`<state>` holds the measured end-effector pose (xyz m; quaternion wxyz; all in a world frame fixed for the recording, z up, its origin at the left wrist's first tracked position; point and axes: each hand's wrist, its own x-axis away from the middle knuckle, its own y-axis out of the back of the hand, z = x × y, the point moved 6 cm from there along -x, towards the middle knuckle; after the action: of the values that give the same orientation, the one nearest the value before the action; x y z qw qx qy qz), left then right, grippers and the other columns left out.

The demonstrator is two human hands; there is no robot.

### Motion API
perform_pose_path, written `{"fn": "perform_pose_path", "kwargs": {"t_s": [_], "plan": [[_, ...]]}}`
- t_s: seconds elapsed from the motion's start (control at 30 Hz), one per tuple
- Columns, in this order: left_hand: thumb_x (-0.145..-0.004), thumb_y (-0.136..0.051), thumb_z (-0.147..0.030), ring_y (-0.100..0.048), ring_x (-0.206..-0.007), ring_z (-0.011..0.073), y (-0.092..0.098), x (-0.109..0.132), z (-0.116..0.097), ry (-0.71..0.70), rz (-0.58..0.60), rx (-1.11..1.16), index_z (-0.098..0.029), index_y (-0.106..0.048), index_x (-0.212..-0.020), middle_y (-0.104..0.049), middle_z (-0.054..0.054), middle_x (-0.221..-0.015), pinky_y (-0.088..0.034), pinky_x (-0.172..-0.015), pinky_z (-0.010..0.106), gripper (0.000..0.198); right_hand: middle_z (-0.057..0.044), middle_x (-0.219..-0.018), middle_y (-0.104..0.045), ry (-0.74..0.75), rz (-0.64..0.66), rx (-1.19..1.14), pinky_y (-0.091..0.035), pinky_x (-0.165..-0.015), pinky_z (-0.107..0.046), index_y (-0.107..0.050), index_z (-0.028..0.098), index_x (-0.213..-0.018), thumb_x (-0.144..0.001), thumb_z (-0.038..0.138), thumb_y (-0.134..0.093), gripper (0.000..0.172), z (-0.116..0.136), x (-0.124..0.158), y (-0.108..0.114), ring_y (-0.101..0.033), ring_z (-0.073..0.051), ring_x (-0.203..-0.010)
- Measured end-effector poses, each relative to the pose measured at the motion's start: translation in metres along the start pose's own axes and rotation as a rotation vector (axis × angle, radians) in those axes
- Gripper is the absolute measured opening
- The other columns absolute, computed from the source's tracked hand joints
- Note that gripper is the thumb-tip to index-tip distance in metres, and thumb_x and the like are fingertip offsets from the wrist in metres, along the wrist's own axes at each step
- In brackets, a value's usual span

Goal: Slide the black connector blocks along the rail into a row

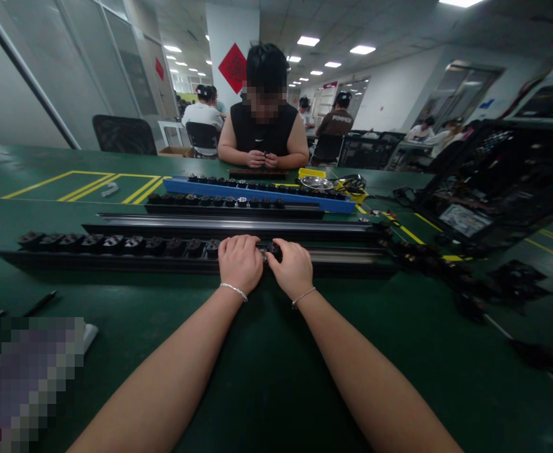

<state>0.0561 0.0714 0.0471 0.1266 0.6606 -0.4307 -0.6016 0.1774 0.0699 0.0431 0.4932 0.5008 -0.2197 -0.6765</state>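
A thin silver-coloured bracelet (233,289) is being worn at the wrist of the left hand (240,261); a finer chain (303,296) is being worn at the wrist of the right hand (291,269). Both forearms are being left bare throughout.

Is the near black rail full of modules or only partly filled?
Partly filled: modules line the rail from its left end to the left hand; past the right hand its channel lies bare.

A green table (267,352) marked with yellow lines (87,185) carries long black rails (116,261) laid side by side, with a blue tray (257,190) behind them. A pen (40,303) lies left, loose black parts (516,283) right.
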Motion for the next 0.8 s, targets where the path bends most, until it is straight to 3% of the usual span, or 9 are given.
{"fn": "perform_pose_path", "kwargs": {"t_s": [0.33,0.53,0.6,0.7,0.8], "plan": [[-0.085,-0.04,-0.02,-0.054,-0.099,0.0247,0.001,0.0,-0.001,-0.001,-0.004,0.006,-0.021,-0.062,-0.096,-0.066,0.007,-0.097,-0.03,-0.094,0.042,0.024,-0.007,-0.106,-0.065,-0.041,-0.048,0.001,-0.036,-0.088,-0.036,-0.058,0.018,-0.111,-0.079,0.034,-0.052,0.036,-0.005,0.002,0.005,-0.053,-0.023,-0.1],[-0.081,-0.046,-0.02,-0.046,-0.11,0.0273,0.01,0.0,-0.008,-0.006,-0.049,-0.018,-0.021,-0.062,-0.095,-0.061,0.007,-0.109,-0.028,-0.098,0.044,0.021,-0.007,-0.099,-0.065,-0.063,-0.069,0.046,-0.036,-0.087,-0.036,-0.062,0.019,-0.093,-0.077,0.038,-0.054,0.026,-0.008,0.004,0.006,-0.052,-0.023,-0.099],[-0.081,-0.047,-0.02,-0.047,-0.108,0.0274,0.014,0.002,-0.016,-0.051,-0.013,-0.029,-0.02,-0.061,-0.096,-0.06,0.008,-0.108,-0.032,-0.094,0.042,0.021,-0.007,-0.099,-0.065,-0.057,-0.07,0.052,-0.036,-0.086,-0.036,-0.062,0.019,-0.091,-0.077,0.038,-0.054,0.026,-0.008,0.003,0.006,-0.052,-0.023,-0.098],[-0.082,-0.045,-0.024,-0.05,-0.099,0.0259,0.014,0.012,-0.029,-0.163,0.133,-0.055,-0.019,-0.06,-0.098,-0.061,0.008,-0.106,-0.038,-0.086,0.039,0.022,-0.008,-0.1,-0.065,-0.05,-0.067,0.053,-0.036,-0.087,-0.036,-0.062,0.018,-0.093,-0.077,0.038,-0.053,0.027,-0.009,0.003,0.006,-0.053,-0.023,-0.098],[-0.081,-0.046,-0.022,-0.05,-0.102,0.0264,0.017,0.027,-0.032,-0.22,0.231,-0.079,-0.018,-0.055,-0.112,-0.059,0.009,-0.112,-0.038,-0.088,0.039,0.033,-0.01,-0.102,-0.065,-0.026,-0.06,0.042,-0.035,-0.09,-0.036,-0.063,0.017,-0.094,-0.078,0.038,-0.052,0.029,-0.009,0.002,0.005,-0.052,-0.024,-0.1]]}}
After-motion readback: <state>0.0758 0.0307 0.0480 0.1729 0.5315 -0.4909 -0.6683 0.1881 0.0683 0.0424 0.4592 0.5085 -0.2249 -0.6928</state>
